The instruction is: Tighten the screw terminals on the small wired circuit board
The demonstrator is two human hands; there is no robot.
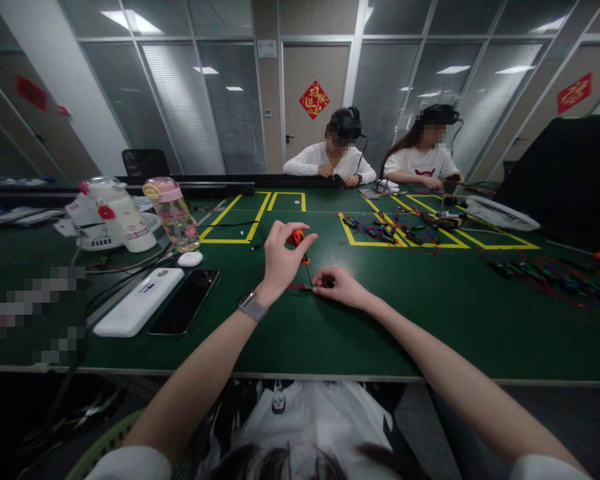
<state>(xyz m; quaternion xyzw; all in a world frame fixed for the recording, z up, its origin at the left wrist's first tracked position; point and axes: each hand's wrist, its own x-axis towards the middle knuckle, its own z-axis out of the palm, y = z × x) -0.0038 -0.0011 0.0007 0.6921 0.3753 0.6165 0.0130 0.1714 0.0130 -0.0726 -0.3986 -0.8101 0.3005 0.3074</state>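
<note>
My left hand (283, 260), with a watch at its wrist, curls its fingers and thumb around the orange and black handle of a screwdriver (305, 257). The shaft points down, and its tip meets a small green circuit board (307, 288) or comes very close to it. Pinched at its right end by my right hand (344, 288), the board lies low over the green table, with thin red wires running out to its left. My right fingertips hide part of the board.
A white power bank (139, 303), a black phone (185, 303), an earbud case (190, 259) and a drinking bottle (173, 213) stand left. Wired circuit boards (373, 229) lie ahead right, with a bigger tangle (545, 270) beyond. Two people sit across the table (300, 347).
</note>
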